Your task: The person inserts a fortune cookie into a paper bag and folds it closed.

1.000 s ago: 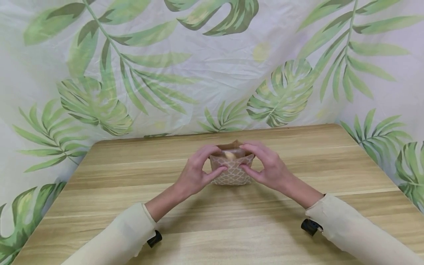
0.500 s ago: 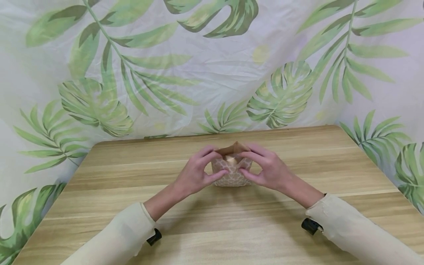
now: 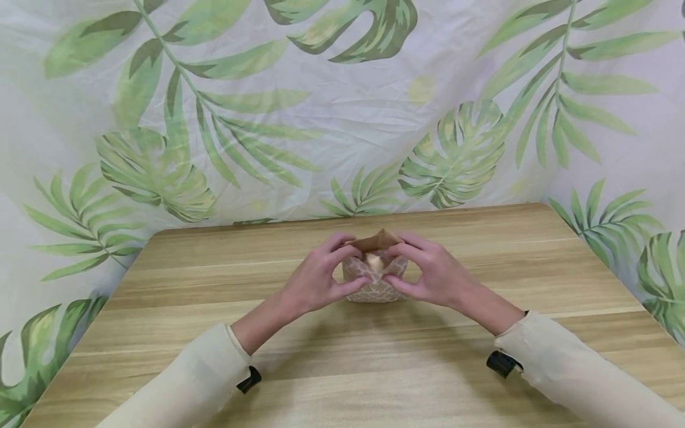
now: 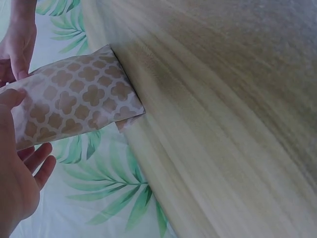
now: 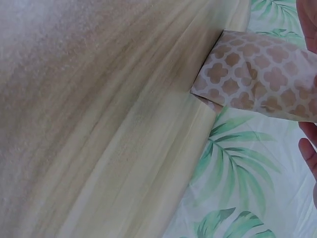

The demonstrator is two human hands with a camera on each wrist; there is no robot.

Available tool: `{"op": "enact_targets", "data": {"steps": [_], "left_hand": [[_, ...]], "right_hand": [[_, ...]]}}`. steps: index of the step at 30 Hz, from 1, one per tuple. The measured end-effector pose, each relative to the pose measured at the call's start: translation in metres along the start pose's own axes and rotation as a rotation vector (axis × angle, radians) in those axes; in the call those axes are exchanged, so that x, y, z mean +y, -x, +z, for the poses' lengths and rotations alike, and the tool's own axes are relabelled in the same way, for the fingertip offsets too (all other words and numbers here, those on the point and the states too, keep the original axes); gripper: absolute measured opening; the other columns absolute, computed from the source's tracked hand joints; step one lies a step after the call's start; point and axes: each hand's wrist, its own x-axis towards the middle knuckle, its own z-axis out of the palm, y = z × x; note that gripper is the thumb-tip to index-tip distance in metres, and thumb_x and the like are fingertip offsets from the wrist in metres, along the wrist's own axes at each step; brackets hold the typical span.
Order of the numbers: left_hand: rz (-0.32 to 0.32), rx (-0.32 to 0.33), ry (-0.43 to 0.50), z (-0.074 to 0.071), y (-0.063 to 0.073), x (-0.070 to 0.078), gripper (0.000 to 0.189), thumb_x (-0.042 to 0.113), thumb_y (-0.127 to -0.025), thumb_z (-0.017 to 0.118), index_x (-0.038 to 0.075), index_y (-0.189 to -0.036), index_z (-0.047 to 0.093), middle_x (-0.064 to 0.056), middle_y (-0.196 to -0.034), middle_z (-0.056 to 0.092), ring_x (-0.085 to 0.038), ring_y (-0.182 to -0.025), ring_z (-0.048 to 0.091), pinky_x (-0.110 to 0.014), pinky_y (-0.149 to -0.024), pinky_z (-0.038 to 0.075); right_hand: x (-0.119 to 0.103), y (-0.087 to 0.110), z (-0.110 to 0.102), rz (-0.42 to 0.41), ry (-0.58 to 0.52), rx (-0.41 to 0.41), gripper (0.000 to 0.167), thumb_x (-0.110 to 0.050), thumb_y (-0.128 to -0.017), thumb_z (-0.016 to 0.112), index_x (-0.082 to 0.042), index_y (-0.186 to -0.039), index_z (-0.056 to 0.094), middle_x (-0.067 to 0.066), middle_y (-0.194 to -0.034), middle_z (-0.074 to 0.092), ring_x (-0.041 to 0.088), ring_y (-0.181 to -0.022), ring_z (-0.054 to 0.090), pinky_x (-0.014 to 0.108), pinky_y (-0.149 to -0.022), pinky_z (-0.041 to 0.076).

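Observation:
A brown paper bag [image 3: 374, 290] with a white lattice pattern stands on the table, its mouth spread and facing up. My left hand [image 3: 319, 278] pinches the left side of the mouth, thumb on the near face and fingers at the rim. On the other side, my right hand [image 3: 436, 278] holds the rim the same way. Between them a pale item [image 3: 374, 261] shows inside the bag; its kind cannot be made out. Both wrist views show the patterned bag [image 4: 81, 94] with its base on the wood, and the left wrist view also catches the right hand [image 4: 21, 49].
The wood-grain table [image 3: 353, 380] extends around the bag on all sides. Behind it hangs a white cloth [image 3: 353, 137] printed with green leaves. A small black device [image 3: 248, 379] sits at the left cuff, another black device [image 3: 503, 364] at the right.
Both hands have shifted slightly inward and down at the rim. The near edge of the mouth has buckled into a dip, and the back panel stands more visible. The bag stays in place.

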Motion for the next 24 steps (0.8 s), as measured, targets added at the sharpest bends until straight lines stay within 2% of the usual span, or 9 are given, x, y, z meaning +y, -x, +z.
{"op": "enact_targets", "data": {"steps": [5,8,15,24], "left_hand": [[0.0,-0.002,0.0,0.0012,0.0001,-0.0007,0.036,0.017,-0.082,0.089,0.003,-0.11,0.07,-0.011,-0.119,0.062,-0.023,-0.106,0.065,-0.038,-0.093,0.057],[-0.008,-0.01,-0.021,0.0014,0.0001,-0.0009,0.038,0.02,-0.081,0.089,0.004,-0.11,0.071,-0.012,-0.121,0.062,-0.025,-0.108,0.065,-0.039,-0.092,0.057],[-0.024,-0.037,-0.091,-0.0011,-0.0014,0.0008,0.04,0.032,-0.078,0.091,0.008,-0.106,0.075,-0.013,-0.12,0.063,-0.027,-0.1,0.066,-0.039,-0.081,0.058],[0.011,-0.062,-0.195,-0.0047,-0.0062,0.0025,0.042,0.041,-0.078,0.091,0.01,-0.103,0.078,-0.01,-0.114,0.063,-0.022,-0.085,0.062,-0.034,-0.069,0.052]], "right_hand": [[-0.0013,0.001,-0.001,0.029,-0.026,-0.019,0.041,-0.004,-0.074,0.088,-0.002,-0.11,0.068,0.005,-0.104,0.066,0.016,-0.089,0.068,0.03,-0.076,0.061],[-0.0017,0.0025,-0.0012,0.055,-0.022,-0.038,0.042,-0.006,-0.073,0.089,-0.002,-0.11,0.068,0.006,-0.106,0.066,0.017,-0.089,0.068,0.033,-0.075,0.061],[-0.0021,0.0017,-0.0036,0.066,0.012,-0.067,0.042,-0.017,-0.073,0.09,-0.007,-0.109,0.07,0.012,-0.116,0.067,0.021,-0.091,0.068,0.036,-0.071,0.061],[-0.0016,-0.0015,-0.007,0.063,0.111,-0.127,0.046,-0.03,-0.071,0.092,-0.01,-0.108,0.073,0.013,-0.12,0.068,0.025,-0.096,0.069,0.04,-0.076,0.061]]}}
